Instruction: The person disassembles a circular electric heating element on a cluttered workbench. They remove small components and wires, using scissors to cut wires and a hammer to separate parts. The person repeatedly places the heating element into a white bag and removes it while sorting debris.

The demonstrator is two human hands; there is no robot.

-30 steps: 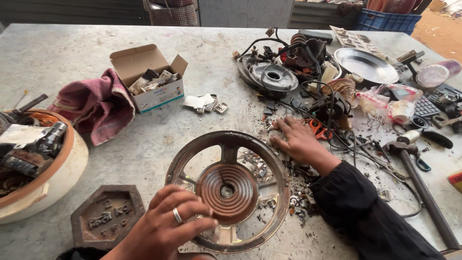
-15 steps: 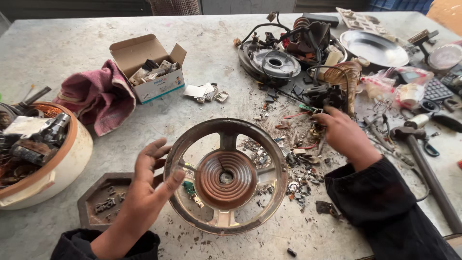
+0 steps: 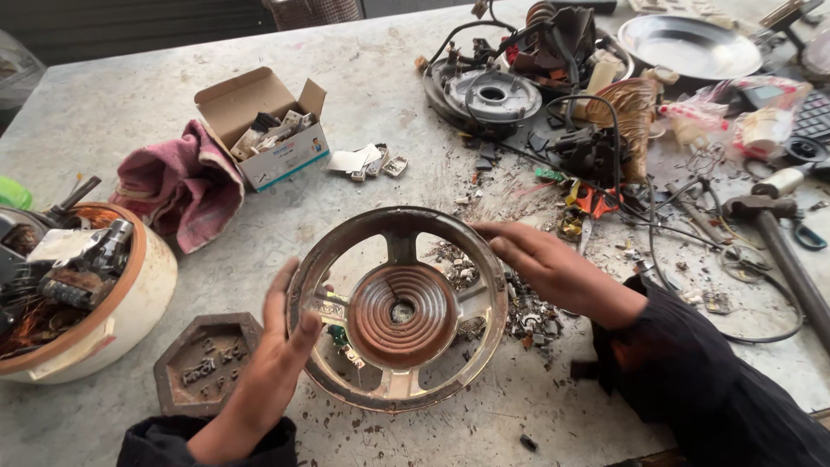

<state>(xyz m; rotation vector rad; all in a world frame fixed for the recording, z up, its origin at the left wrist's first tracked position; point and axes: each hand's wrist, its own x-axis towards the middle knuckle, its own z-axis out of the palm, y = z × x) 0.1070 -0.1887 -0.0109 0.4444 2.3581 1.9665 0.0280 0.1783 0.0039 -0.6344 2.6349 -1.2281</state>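
Fingers (image 3: pixel 290 298) flank round metal frame (image 3: pixel 398 307); open cardboard box (image 3: pixel 264 125) behind

A ring (image 3: pixel 398 309) lies near on the table (image 3: pixel 130 95), a weight (image 3: pixel 206 364) at its left, a bowl (image 3: pixel 82 298) farther left, a box (image 3: pixel 264 125) beyond.

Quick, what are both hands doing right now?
Left hand: open, palm against the left rim of the round metal speaker frame.
Right hand: open, fingers on its right rim.
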